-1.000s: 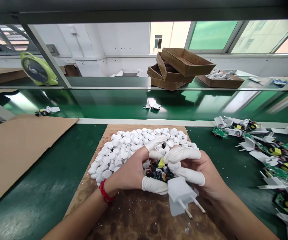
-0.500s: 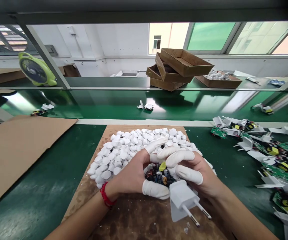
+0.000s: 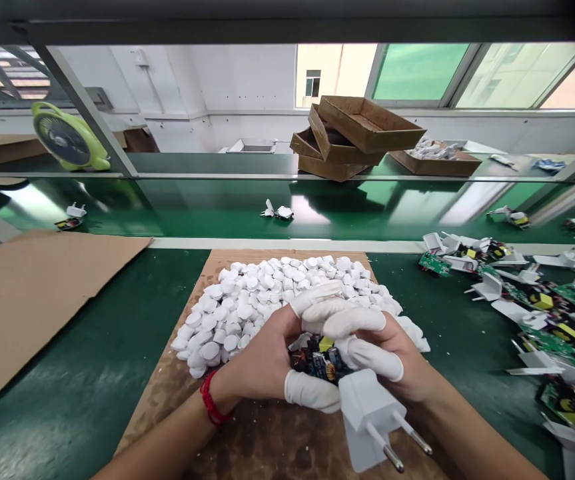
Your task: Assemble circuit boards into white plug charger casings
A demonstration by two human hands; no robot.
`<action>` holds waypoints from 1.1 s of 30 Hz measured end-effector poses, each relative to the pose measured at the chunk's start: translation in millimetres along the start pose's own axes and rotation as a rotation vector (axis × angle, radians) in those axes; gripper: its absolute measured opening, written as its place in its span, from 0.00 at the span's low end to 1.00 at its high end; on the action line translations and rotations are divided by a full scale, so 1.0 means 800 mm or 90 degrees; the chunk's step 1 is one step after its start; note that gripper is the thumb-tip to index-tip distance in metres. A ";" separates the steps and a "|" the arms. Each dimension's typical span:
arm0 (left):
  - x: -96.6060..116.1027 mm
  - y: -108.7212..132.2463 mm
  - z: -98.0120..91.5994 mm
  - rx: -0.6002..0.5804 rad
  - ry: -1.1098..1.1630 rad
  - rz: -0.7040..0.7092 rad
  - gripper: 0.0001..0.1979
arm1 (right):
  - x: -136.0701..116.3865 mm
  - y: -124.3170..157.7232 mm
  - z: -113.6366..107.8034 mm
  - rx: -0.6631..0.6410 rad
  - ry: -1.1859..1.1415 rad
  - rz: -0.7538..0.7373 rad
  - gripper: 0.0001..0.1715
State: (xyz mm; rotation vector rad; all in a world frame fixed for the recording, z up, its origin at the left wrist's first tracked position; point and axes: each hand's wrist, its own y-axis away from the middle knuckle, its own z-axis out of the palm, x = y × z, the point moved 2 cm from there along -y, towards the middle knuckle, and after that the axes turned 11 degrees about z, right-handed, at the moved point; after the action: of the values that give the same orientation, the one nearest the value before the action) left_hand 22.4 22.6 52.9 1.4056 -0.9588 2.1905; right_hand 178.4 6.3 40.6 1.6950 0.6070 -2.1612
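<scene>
Both hands wear white finger covers and meet over the brown board [image 3: 267, 433]. My left hand [image 3: 272, 353] is wrapped round a circuit board [image 3: 320, 357] with dark parts and a yellow block, its thumb along the near side. My right hand [image 3: 380, 340] grips the same circuit board from the right, fingers curled over its top. Below the right fingers a white plug housing [image 3: 372, 413] hangs tilted, its two metal pins pointing down and right. The right thumb is hidden. Behind the hands lies a heap of small white pieces [image 3: 247, 300].
Circuit boards with white plug housings [image 3: 542, 300] are heaped on the right. A cardboard sheet [image 3: 42, 293] lies at left. Beyond a pale rail, a green belt [image 3: 192, 207] carries several units. Brown trays [image 3: 362, 127] and a green fan [image 3: 67, 137] stand on the shelf behind.
The held circuit board and plug housing have moved slightly down, and the plug's pins have shifted right. Units on the belt have moved left. Both hands keep their hold.
</scene>
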 end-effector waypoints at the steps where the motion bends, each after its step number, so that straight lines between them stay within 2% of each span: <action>1: 0.000 0.000 -0.001 0.001 -0.007 -0.002 0.48 | 0.001 0.000 0.000 -0.004 -0.009 0.002 0.09; 5: 0.000 0.000 -0.004 -0.018 0.012 -0.019 0.45 | 0.002 0.000 0.000 0.002 -0.003 -0.021 0.08; 8: 0.004 0.000 -0.003 -0.045 0.028 -0.037 0.46 | 0.002 0.001 0.003 -0.019 -0.037 0.000 0.11; 11: 0.007 0.001 -0.002 -0.025 0.035 -0.035 0.49 | -0.001 0.001 0.005 -0.031 -0.048 -0.011 0.13; 14: 0.005 0.002 -0.003 -0.007 0.048 -0.033 0.49 | -0.002 0.001 0.006 -0.022 -0.048 -0.001 0.10; 21: 0.005 -0.005 -0.004 -0.043 0.012 -0.016 0.35 | -0.002 -0.002 0.005 -0.013 -0.038 -0.039 0.09; 29: 0.006 -0.005 -0.004 -0.047 -0.043 -0.036 0.35 | -0.003 -0.001 0.008 0.005 -0.048 -0.039 0.07; 33: 0.001 -0.004 -0.005 -0.059 -0.071 -0.020 0.28 | 0.001 -0.002 0.007 0.017 -0.070 -0.029 0.06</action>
State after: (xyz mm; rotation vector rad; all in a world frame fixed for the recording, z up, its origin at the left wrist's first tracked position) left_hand 21.4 27.7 53.2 1.5027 -1.0544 2.0363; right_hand 172.7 4.7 41.0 1.5782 0.5951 -2.2863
